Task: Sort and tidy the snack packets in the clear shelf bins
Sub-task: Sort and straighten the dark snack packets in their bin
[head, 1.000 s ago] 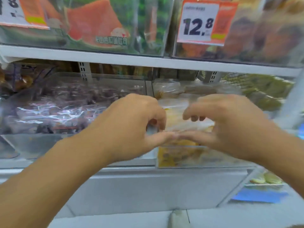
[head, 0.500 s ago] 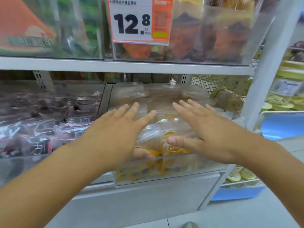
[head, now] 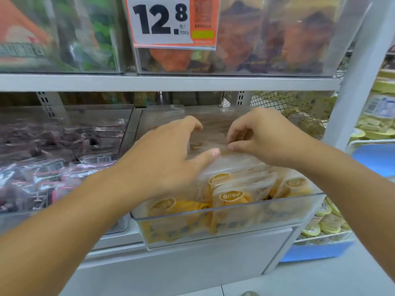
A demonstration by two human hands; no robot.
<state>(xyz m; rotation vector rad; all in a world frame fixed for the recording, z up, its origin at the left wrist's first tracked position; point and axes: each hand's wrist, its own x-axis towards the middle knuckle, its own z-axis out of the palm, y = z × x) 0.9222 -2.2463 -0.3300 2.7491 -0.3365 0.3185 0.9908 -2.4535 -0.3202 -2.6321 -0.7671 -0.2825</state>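
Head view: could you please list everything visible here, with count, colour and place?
yellow packets: many, yellow and clear, right bin
right bin: one, clear, middle shelf, centre
dark packets: many, dark red and pink, left bin
left bin: one, clear, beside the right bin
price tag: one, white and orange, reads 12.8, top shelf
top bins: two, clear, orange and green contents
left hand: one, over the yellow packets
right hand: one, pinching a packet's top edge

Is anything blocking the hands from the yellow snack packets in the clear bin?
Nothing visible does. The left hand and right hand are already on the yellow snack packets, reaching over the open top of the clear bin.
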